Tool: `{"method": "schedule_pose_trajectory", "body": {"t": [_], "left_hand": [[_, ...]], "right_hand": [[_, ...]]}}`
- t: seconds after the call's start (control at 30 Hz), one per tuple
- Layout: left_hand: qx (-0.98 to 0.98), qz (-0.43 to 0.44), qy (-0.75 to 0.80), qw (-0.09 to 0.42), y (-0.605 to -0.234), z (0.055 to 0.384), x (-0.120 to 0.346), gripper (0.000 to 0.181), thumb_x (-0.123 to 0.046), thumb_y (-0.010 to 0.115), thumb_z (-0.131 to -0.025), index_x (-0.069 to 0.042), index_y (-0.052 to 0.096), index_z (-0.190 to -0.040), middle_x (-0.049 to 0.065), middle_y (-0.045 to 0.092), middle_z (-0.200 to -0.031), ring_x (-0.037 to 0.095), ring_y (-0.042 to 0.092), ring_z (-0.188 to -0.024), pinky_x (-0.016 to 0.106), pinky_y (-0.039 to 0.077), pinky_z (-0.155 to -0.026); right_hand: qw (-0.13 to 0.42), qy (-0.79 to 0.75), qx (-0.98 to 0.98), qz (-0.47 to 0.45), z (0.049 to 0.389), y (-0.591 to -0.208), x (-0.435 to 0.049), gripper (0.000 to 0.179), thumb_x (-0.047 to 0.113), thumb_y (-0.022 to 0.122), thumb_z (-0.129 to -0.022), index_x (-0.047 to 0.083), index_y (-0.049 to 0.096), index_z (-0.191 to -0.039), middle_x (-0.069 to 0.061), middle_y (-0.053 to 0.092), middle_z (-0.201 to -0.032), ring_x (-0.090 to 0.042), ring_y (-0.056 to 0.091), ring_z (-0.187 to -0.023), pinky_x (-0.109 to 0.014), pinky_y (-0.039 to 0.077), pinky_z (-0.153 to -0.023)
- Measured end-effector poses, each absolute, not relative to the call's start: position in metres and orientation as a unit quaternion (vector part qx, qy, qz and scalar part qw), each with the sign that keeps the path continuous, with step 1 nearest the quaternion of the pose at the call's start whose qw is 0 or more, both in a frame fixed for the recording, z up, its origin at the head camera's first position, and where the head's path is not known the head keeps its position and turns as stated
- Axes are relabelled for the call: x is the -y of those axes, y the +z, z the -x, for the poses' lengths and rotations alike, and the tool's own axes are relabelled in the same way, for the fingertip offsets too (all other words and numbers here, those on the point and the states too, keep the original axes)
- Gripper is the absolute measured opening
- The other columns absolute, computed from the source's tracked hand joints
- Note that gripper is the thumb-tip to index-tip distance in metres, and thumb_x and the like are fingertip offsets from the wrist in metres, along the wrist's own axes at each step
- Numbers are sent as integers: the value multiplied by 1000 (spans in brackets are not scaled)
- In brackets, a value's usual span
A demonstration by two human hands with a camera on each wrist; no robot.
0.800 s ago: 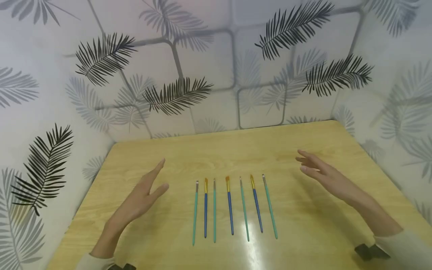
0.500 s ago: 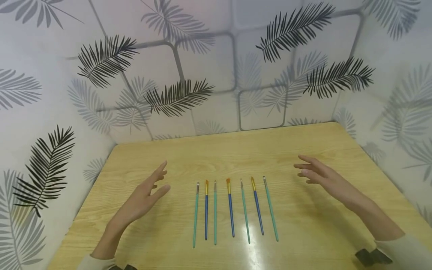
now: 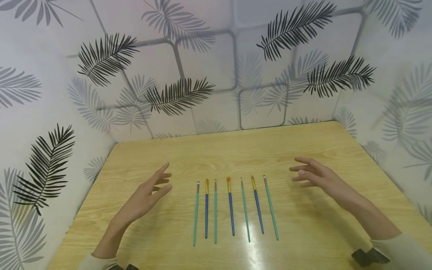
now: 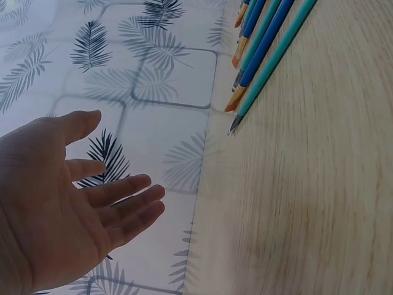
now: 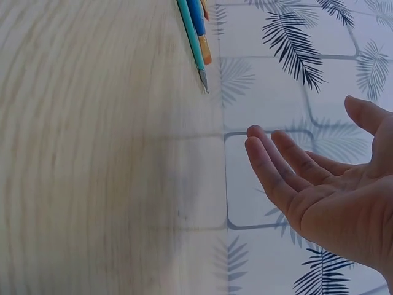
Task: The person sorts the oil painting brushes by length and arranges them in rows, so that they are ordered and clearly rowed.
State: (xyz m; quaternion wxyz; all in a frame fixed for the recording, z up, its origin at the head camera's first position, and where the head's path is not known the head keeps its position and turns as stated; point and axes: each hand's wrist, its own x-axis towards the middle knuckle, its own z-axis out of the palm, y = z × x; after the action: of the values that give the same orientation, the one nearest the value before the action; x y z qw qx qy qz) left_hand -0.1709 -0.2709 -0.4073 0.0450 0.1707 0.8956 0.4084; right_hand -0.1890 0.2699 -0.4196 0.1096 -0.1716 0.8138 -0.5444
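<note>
Several thin paintbrushes lie side by side in a row on the wooden table, bristles toward the wall. Teal handles alternate with blue ones, from the leftmost teal paintbrush [image 3: 195, 215] past a blue flat paintbrush [image 3: 231, 208] to the rightmost teal paintbrush [image 3: 271, 210]. My left hand [image 3: 140, 198] is held over the table left of the row, empty, its fingers extended and thumb apart. Over the right side, my right hand [image 3: 330, 183] is likewise empty with loosely extended fingers. Neither hand touches a brush; in the left wrist view the nearest teal brush [image 4: 273, 64] lies beyond the fingertips.
The light wooden table [image 3: 202, 153] reaches back to a wall [image 3: 216, 67] papered with grey and black leaves. Walls also flank it left and right. A bright reflection shows on the tabletop near the front middle.
The fingers of both hands have shifted slightly, and the right hand's fingertips have dropped a little and moved inward. The paintbrushes lie as before.
</note>
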Motion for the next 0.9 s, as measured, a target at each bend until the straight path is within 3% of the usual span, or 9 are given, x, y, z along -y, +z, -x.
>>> {"method": "schedule_pose_trajectory", "body": {"t": [0.3, 0.57, 0.9], "left_hand": [[-891, -165, 420, 53, -412, 172, 269, 65, -40, 51, -110, -31, 21, -166, 16, 51, -154, 40, 54, -134, 63, 44, -107], [-889, -165, 424, 59, -416, 170, 265, 63, -41, 52, -109, -24, 27, -165, 14, 54, -152, 38, 52, -137, 62, 44, -107], [-887, -154, 430, 70, -419, 170, 261, 63, -44, 53, -108, -25, 30, -164, 12, 57, -150, 34, 54, -137, 60, 43, -109]], "right_hand": [[111, -559, -804, 168, 189, -425, -264, 55, 28, 48, -112, 8, 32, -160, -23, 55, -148, -31, 70, -116, -38, 55, -96], [118, -569, -798, 159, 190, -428, -257, 53, 30, 50, -111, 9, 35, -158, -25, 57, -145, -31, 72, -110, -39, 57, -92], [120, -579, -790, 161, 191, -432, -248, 54, 27, 52, -111, 5, 36, -157, -27, 58, -143, -31, 72, -107, -40, 59, -89]]}}
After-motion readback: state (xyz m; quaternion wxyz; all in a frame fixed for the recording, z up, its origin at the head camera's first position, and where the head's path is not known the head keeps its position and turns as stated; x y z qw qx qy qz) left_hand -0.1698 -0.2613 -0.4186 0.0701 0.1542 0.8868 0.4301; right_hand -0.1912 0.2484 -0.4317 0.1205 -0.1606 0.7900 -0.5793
